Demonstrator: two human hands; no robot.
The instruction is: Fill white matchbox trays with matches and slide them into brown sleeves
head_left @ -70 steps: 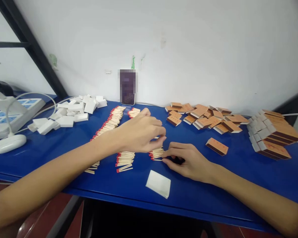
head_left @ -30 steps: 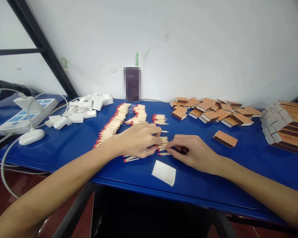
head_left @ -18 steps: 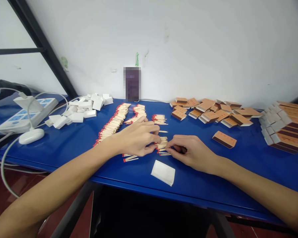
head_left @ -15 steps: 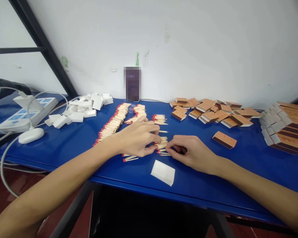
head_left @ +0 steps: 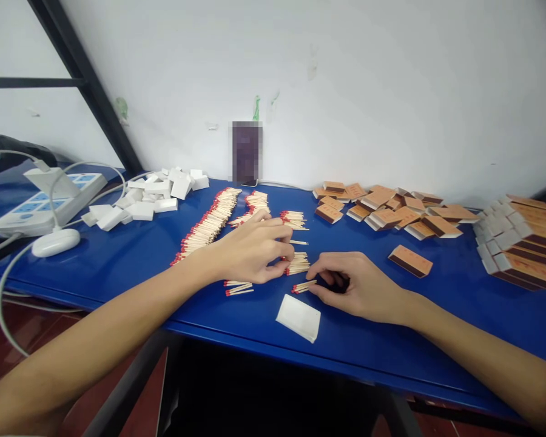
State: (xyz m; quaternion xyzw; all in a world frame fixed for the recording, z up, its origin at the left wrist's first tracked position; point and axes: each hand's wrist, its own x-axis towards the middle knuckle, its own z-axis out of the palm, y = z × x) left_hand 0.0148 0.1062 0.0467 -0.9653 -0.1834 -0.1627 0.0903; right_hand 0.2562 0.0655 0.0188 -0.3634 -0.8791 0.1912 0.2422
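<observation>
My left hand point(head_left: 250, 249) rests on the blue table point(head_left: 118, 261), fingers curled and pinching at a small bundle of red-tipped matches point(head_left: 298, 263). My right hand point(head_left: 355, 285) lies just right of it, thumb and fingers pinched on a few matches point(head_left: 303, 286) pulled slightly toward me. A white inner tray point(head_left: 299, 317) lies in front of both hands near the table edge. More loose matches point(head_left: 238, 287) lie under my left wrist.
A long row of matches point(head_left: 207, 226) runs back to the wall. White inner trays point(head_left: 145, 197) are heaped at the back left, orange matchbox sleeves point(head_left: 386, 209) at the back right, filled boxes point(head_left: 521, 246) stacked far right. A power strip point(head_left: 40, 197) and cables sit left.
My right hand has drawn a few matches out of the bundle toward the table's front edge. My left hand stays on the bundle. The view has shifted slightly.
</observation>
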